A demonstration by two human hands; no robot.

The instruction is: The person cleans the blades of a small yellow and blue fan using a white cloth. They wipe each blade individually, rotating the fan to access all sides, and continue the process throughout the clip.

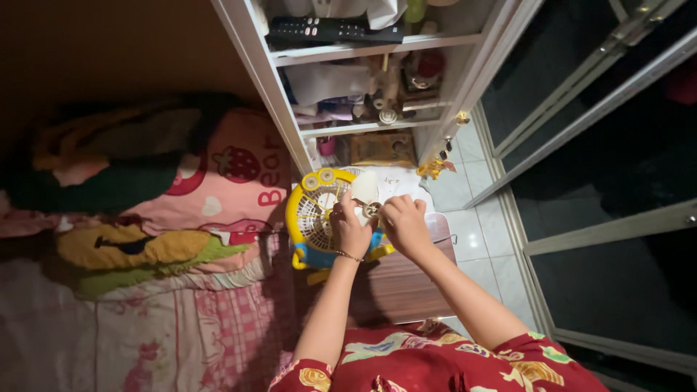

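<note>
A small yellow toy-like fan with a white grille and blue base lies on a low wooden board. My left hand, with a thin bracelet at the wrist, rests on the fan's grille and grips near its centre. My right hand is closed right beside it, pinching at a small metal hub part between the two hands. A white fan blade shows just above my fingers.
A white shelf unit holds remote controls, bottles and small items. A bed with pink patterned bedding and pillows lies left. White floor tiles and glass doors are at right.
</note>
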